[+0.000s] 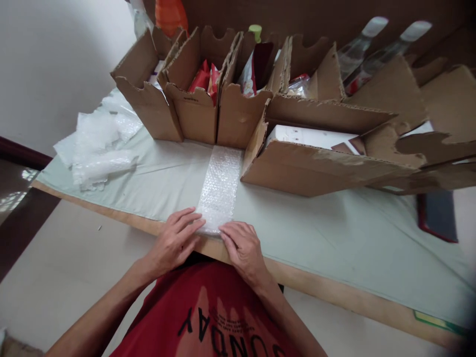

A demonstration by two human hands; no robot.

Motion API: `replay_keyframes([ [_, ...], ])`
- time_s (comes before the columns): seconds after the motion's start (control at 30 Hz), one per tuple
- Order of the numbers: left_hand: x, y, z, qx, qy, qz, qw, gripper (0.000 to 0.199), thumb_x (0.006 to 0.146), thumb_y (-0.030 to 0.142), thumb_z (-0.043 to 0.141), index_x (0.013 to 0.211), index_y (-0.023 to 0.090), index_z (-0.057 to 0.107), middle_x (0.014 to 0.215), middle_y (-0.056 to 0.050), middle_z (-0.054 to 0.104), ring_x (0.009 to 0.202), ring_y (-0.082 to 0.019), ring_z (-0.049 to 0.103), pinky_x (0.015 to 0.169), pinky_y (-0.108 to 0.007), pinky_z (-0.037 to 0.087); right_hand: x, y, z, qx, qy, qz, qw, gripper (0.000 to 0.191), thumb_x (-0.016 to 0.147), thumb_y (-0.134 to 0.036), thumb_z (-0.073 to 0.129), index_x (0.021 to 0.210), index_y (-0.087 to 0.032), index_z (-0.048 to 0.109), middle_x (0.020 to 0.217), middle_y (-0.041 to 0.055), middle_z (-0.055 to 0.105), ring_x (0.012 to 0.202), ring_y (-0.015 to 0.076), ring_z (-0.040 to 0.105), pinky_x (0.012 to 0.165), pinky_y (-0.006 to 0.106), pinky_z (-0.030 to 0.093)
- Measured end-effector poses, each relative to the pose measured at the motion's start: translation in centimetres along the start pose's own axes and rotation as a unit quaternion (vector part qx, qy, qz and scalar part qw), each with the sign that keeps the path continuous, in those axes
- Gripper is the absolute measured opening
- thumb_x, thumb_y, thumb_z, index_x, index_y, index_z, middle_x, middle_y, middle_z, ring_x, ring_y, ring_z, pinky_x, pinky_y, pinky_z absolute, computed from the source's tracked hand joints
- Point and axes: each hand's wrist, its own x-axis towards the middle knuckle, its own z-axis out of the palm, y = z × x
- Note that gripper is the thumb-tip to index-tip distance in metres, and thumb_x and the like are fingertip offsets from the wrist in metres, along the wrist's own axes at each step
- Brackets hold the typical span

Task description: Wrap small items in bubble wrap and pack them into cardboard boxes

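Observation:
A strip of clear bubble wrap [219, 183] lies lengthwise on the pale green cloth, running from the cardboard boxes to the table's front edge. Its near end looks folded over. My left hand [177, 237] is at the near left corner, fingers somewhat apart and their tips gripping the wrap's edge. At the near right corner, my right hand [243, 248] has its fingers curled and pressed together on the wrap, thumb alongside. What lies under the fingertips is hidden.
Loose bubble wrap pieces [100, 144] are heaped at the left. Upright cardboard boxes [197, 111] with packets line the back. A longer cardboard box [327, 171] holds a white box [308, 136]. Clear bottles [359, 47] stand at the back right, and a dark flat object [439, 215] lies at the right.

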Motion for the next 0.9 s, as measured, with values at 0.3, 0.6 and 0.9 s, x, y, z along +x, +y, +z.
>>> replay_keyframes([
  [0.3, 2.7, -1.7, 2.5, 0.047, 0.008, -0.120, 0.992, 0.026, 0.100, 0.026, 0.056, 0.123, 0.019, 0.066, 0.077, -0.002, 0.066, 0.075, -0.019, 0.062, 0.073, -0.032, 0.052, 0.4, 0.4, -0.8, -0.103, 0.037, -0.015, 0.994, 0.021, 0.100, -0.024, 0.059, 0.118, -0.022, 0.069, 0.120, 0.0103, 0.073, 0.111, 0.0252, 0.065, 0.092, 0.042, 0.050],
  [0.6, 1.6, -1.2, 1.3, 0.020, 0.002, 0.017, 1.000, 0.032, 0.098, 0.015, 0.059, 0.128, 0.022, 0.063, 0.125, -0.012, 0.070, 0.122, -0.028, 0.061, 0.102, -0.047, 0.050, 1.8, 1.4, -0.7, -0.049, -0.053, -0.030, 0.997, 0.022, 0.102, -0.020, 0.056, 0.118, -0.022, 0.071, 0.106, 0.0055, 0.078, 0.105, 0.0225, 0.067, 0.092, 0.041, 0.047],
  [0.9, 4.6, -3.1, 2.8, 0.022, 0.031, -0.086, 0.996, 0.025, 0.101, 0.022, 0.053, 0.120, 0.018, 0.068, 0.101, -0.008, 0.071, 0.091, -0.022, 0.067, 0.083, -0.037, 0.056, 2.3, 2.0, -0.7, -0.131, -0.043, -0.029, 0.990, 0.031, 0.101, -0.026, 0.058, 0.130, -0.020, 0.066, 0.132, 0.0129, 0.068, 0.120, 0.0288, 0.060, 0.098, 0.046, 0.046],
])
